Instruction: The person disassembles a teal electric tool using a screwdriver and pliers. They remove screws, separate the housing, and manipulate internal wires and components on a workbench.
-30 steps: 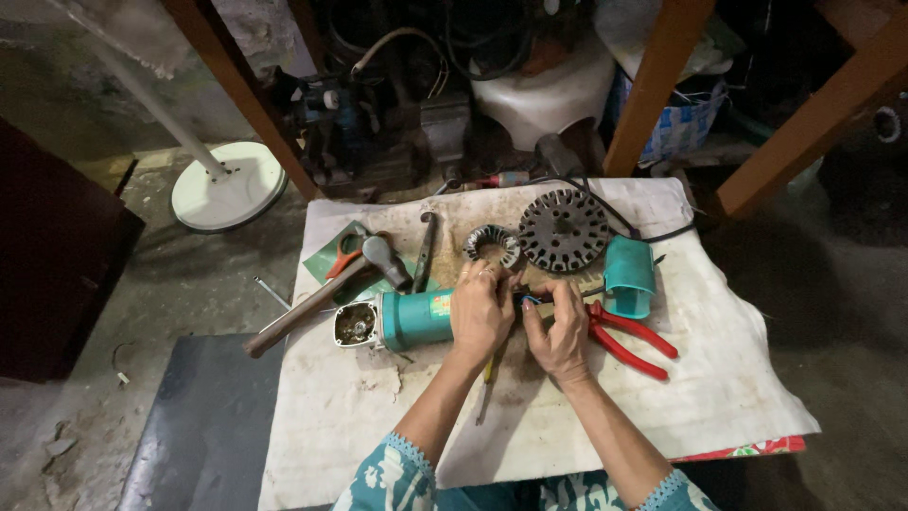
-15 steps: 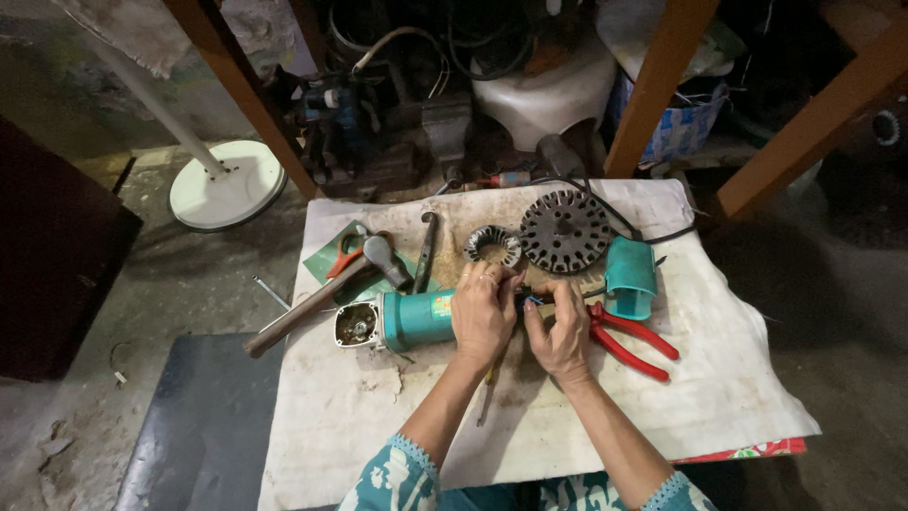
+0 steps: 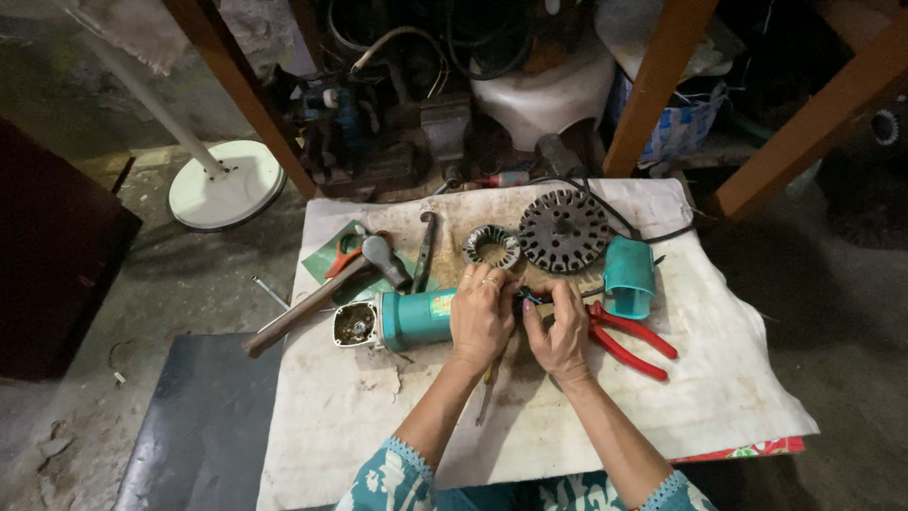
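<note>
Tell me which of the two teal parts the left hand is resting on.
The left hand rests on the long teal tool body, not the small teal cover lying right.

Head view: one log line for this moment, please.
left hand: grips teal grinder body | right hand: fingers at its open end | red pliers: beside, on cloth

I'm looking down at a repair workshop: hammer (image 3: 322, 295), red-handled pliers (image 3: 629, 341), motor stator (image 3: 564, 230) on a stained cloth-covered bench (image 3: 738, 397), bare concrete floor (image 3: 113, 312).

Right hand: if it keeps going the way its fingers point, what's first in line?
The right hand points up-left, toward the rear end of the teal grinder body where the left hand grips it. It would probably meet that first; contact already looks close, but depth is unclear.
</note>
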